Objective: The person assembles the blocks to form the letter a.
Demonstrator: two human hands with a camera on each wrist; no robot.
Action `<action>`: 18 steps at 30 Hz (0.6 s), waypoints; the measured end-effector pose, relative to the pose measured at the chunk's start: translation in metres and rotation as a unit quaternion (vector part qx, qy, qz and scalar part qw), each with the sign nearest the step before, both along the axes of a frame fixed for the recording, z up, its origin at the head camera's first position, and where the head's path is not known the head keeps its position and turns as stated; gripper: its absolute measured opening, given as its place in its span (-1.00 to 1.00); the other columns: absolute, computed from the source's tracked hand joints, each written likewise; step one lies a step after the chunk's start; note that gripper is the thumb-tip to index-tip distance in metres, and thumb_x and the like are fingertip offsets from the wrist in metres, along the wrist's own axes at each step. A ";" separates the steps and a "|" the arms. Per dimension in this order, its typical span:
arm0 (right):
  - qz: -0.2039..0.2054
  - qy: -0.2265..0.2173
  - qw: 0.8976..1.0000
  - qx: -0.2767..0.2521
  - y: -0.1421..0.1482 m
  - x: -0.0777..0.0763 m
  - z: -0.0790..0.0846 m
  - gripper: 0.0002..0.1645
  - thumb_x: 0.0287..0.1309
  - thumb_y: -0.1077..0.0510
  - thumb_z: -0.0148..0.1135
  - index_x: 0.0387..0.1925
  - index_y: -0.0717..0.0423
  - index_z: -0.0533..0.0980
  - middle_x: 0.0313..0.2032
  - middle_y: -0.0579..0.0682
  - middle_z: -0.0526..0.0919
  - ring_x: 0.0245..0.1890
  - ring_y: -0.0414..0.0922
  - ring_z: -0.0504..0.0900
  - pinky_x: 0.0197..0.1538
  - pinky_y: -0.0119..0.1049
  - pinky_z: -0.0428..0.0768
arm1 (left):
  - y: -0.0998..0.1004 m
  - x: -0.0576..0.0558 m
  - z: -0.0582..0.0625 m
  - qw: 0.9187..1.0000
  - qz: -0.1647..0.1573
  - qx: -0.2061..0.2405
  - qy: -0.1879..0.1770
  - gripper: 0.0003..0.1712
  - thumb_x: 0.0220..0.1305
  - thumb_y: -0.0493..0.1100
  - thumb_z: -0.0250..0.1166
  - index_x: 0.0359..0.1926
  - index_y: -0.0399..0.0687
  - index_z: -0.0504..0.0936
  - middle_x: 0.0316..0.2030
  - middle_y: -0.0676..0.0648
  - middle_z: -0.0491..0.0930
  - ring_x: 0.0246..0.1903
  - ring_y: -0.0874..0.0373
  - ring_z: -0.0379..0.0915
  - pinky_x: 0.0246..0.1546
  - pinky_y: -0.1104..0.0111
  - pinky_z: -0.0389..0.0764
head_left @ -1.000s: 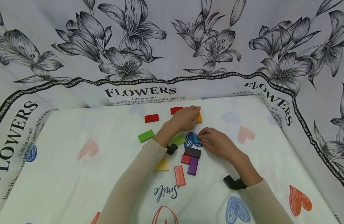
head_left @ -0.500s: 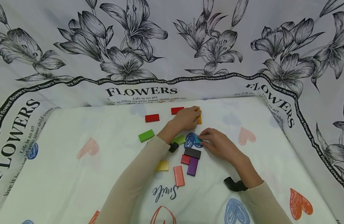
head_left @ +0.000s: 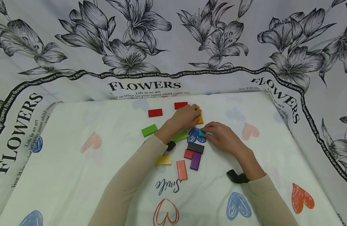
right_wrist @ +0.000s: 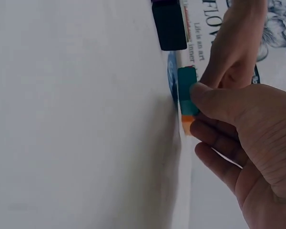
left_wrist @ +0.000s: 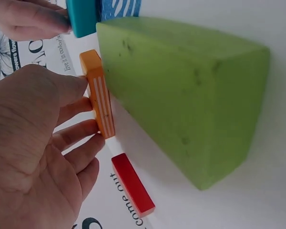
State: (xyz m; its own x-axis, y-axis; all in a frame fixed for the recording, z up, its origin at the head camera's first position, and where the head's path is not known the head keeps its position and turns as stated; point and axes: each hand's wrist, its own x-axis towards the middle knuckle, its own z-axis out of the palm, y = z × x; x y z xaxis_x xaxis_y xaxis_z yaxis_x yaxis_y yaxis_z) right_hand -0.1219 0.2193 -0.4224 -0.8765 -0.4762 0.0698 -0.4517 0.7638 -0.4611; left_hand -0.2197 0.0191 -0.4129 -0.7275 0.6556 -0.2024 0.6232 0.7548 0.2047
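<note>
At the far side of the table, my left hand (head_left: pixel 186 116) grips an upright-lying orange block (left_wrist: pixel 101 102), thumb on one end and fingers along its side. Nearer and to the right, my right hand (head_left: pixel 223 138) pinches a small teal block (right_wrist: pixel 187 90) between thumb and fingers. That teal block sits over the edge of a printed blue heart (head_left: pixel 194 135). Under the left wrist lies a light green block (left_wrist: pixel 181 95), which looms large in the left wrist view. Just in front of the heart, a black block (head_left: pixel 196 147) touches a purple block (head_left: pixel 195 161) and a small dark red block (head_left: pixel 188 153).
Two red blocks (head_left: pixel 155 113) lie at the back left, one close to the left hand. A bright green block (head_left: pixel 149 130) is left of that forearm. Yellow (head_left: pixel 163 160) and coral (head_left: pixel 182 170) blocks lie nearer the front. White printed cloth (head_left: pixel 63 175) covers the table.
The head view has tilted slightly, so everything sits a little higher in it. The left hand has shifted a little, uncovering more of the orange block. Both hands keep their holds.
</note>
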 end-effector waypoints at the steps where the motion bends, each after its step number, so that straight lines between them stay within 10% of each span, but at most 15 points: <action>1: -0.001 0.002 1.000 0.000 0.001 -0.001 0.000 -0.63 0.33 0.19 0.44 0.14 0.12 0.73 0.06 0.08 0.77 0.13 0.04 0.73 0.26 0.03 0.71 | 0.001 0.000 -0.001 1.000 0.001 0.001 -0.002 -0.41 0.63 0.08 0.09 0.56 0.07 0.41 0.51 -0.11 0.38 0.42 -0.01 0.43 0.52 0.15 0.46; 18: -0.009 -0.016 1.000 0.004 0.000 -0.022 0.005 -0.64 0.36 0.19 0.41 0.15 0.15 0.72 0.09 0.11 0.75 0.17 0.07 0.70 0.31 0.05 0.68 | 0.000 -0.001 0.003 0.999 0.011 0.033 -0.024 -0.39 0.60 0.07 0.17 0.53 -0.03 0.43 0.53 -0.07 0.39 0.49 0.02 0.39 0.53 0.19 0.46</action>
